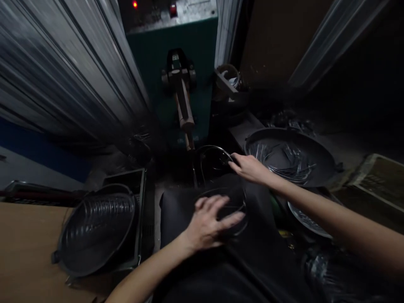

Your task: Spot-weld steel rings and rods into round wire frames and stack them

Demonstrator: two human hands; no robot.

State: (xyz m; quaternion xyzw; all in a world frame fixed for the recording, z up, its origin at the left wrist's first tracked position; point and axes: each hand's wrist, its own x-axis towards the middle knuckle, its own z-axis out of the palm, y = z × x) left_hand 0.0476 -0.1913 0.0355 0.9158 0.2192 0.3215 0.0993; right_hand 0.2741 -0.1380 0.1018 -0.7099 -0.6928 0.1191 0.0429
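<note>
My right hand (249, 167) pinches the right side of a thin metal wire ring (217, 147). The ring's far side is close to the lower tip of the arm (183, 101) on a green machine (142, 63); I cannot tell whether they touch. Over a dark cover (178, 206) across my lap, my left hand (206, 223) has its fingers spread and holds nothing visible. Under and beside those fingers lies a second wire ring (243, 229), blurred and partly hidden by the hand.
On the left, a round dark tray (94, 244) holds rows of bent wire pieces (110, 205). At right, a larger round tray (322, 158) carries loose wire pieces (293, 168). Below it sits a smaller dish (311, 221). A red light (135, 4) glows on the machine's top.
</note>
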